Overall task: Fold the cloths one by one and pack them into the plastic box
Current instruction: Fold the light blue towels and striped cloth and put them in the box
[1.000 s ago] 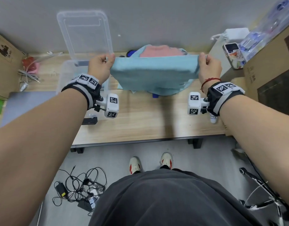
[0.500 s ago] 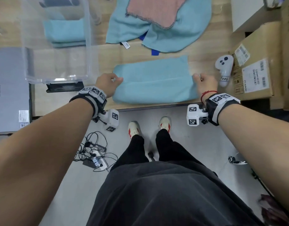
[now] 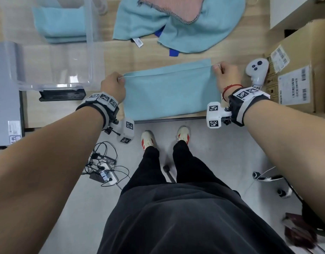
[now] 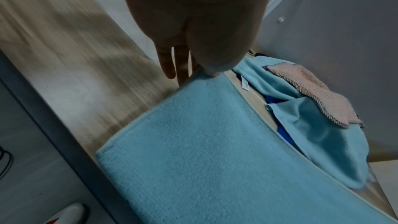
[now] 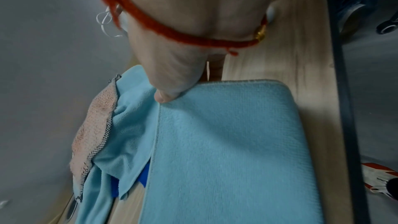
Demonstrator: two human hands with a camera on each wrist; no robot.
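A light blue cloth (image 3: 169,92) lies folded along the table's near edge, also seen in the wrist views (image 4: 215,159) (image 5: 226,151). My left hand (image 3: 114,85) pinches its far left corner and my right hand (image 3: 225,76) pinches its far right corner, lifting the upper layer slightly. The clear plastic box (image 3: 90,52) stands at the left with folded blue cloths (image 3: 60,24) inside. A heap of unfolded cloths lies beyond: blue ones (image 3: 194,33) with a pink cloth (image 3: 169,6) on top.
A white controller (image 3: 257,70) and cardboard boxes (image 3: 295,74) sit right of the cloth. A grey laptop (image 3: 5,92) lies at the left, with a black object (image 3: 62,95) by the box. Cables (image 3: 103,167) are on the floor.
The cloth was held up in the air, then laid flat near the table edge. Both hands now grip its far corners and raise the upper layer a little.
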